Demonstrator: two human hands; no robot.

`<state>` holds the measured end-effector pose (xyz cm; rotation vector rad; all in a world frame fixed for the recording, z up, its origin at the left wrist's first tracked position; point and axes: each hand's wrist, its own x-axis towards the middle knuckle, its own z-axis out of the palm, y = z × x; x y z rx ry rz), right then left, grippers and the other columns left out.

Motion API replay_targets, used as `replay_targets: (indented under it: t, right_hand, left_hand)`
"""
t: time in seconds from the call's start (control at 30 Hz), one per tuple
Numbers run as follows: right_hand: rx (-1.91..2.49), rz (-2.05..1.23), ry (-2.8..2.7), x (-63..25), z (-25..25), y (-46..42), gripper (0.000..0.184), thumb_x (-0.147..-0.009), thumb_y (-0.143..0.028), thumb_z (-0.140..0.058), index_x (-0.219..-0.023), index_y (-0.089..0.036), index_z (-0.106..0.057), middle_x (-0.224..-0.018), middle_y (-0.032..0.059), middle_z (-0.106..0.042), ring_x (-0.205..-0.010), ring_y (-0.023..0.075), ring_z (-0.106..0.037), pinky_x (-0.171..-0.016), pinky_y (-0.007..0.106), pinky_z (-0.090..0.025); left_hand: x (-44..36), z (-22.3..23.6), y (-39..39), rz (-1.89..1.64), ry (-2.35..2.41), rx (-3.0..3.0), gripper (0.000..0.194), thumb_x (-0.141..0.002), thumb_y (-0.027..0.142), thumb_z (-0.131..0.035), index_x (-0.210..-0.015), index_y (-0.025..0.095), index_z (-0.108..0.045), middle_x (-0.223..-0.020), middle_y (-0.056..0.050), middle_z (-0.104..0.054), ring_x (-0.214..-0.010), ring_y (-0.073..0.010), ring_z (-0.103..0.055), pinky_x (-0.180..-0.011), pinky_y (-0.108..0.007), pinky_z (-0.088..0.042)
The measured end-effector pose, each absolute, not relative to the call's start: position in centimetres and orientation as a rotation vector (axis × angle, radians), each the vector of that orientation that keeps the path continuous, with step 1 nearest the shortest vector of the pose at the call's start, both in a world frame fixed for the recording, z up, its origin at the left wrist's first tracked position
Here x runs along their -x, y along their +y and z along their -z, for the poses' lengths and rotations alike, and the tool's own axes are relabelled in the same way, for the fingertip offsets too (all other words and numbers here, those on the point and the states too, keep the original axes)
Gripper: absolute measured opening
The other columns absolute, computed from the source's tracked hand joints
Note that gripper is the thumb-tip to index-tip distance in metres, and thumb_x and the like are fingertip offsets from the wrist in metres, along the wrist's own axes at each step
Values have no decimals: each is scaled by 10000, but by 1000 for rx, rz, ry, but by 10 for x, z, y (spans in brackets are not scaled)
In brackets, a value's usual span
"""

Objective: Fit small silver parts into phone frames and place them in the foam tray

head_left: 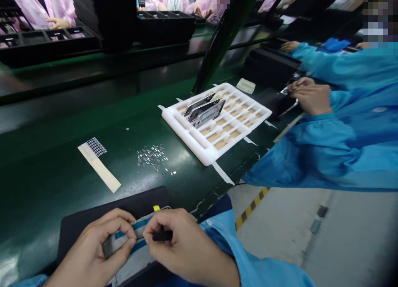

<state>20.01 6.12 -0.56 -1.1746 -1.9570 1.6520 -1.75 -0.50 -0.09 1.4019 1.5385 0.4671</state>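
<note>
Filmed phone frame [124, 237] between hands [185, 245]

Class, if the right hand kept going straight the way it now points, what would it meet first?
Most likely the blue-striped panel held by the left hand, just ahead of the right hand; depth is hard to judge here.

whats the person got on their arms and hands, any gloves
The left hand and right hand are bare, with no gloves. The right sleeve is a light blue smock sleeve with a slight sheen and a white snap at the cuff. The left sleeve is the same light blue.
</note>
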Motion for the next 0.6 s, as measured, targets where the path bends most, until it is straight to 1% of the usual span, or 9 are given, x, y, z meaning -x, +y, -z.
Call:
replay_targets:
  t: [0.1, 0.2, 0.3, 0.4, 0.5, 0.6]
  right_hand:
    - [1184, -1636, -1976, -200, 4, 61, 140, -747, -89, -706, -763, -206, -781, -659, -29, -722, -589, 135, -601, -576, 238, -412]
    - [1114, -1632, -2014, -204, 0, 63, 170, -808, -88, -712, -832, -217, -820, -738, -20, -773, -644, 146, -660, -611, 241, -455]
    - [1061, -1534, -2037, -213, -5, 70, 173, -927, -174, -721, -1022, -240, -849, -887, 6, -822, -760, 173, -740, -704, 261, -533]
    - [1103, -1316, -2018, -223, -5, 79, 226, -1026, -276, -668, -1167, -214, -833, -996, 61, -797, -878, 202, -763, -803, 298, -579]
    - [1040, -1218, -2131, -227, -4, 86, 237, -1034, -258, -655, -1188, -223, -830, -1099, 76, -750, -938, 202, -749, -823, 301, -577]
    - [950, -1191, -2281, -225, -3, 89, 202, -1004, -219, -686, -1135, -250, -836, -1087, 42, -746, -895, 179, -734, -763, 277, -544]
  left_hand:
    - [18, 1, -4, -479, 1540, -1427, 283, -1020, 446, -576, -855, 279, -734, -1186, -42, -729, -1084, -206, -717, -909, -269, -512]
    - [20, 2, -4, -453, 1521, -1477, 288, -1023, 450, -587, -856, 274, -741, -1214, -58, -734, -1094, -208, -723, -912, -257, -533]
    - [19, 2, -5, -482, 1547, -1514, 294, -1020, 437, -581, -841, 270, -744, -1200, -63, -743, -1073, -205, -735, -890, -244, -541]
    - [17, 4, -7, -522, 1596, -1533, 315, -1019, 442, -565, -816, 265, -730, -1212, -67, -747, -1050, -197, -742, -872, -225, -544]
    - [21, 8, -10, -486, 1576, -1592, 327, -1035, 463, -549, -843, 272, -731, -1243, -66, -744, -1049, -191, -747, -863, -203, -551]
    - [27, 12, -11, -433, 1514, -1658, 297, -1037, 462, -567, -880, 284, -744, -1273, -69, -737, -1073, -195, -751, -890, -195, -560]
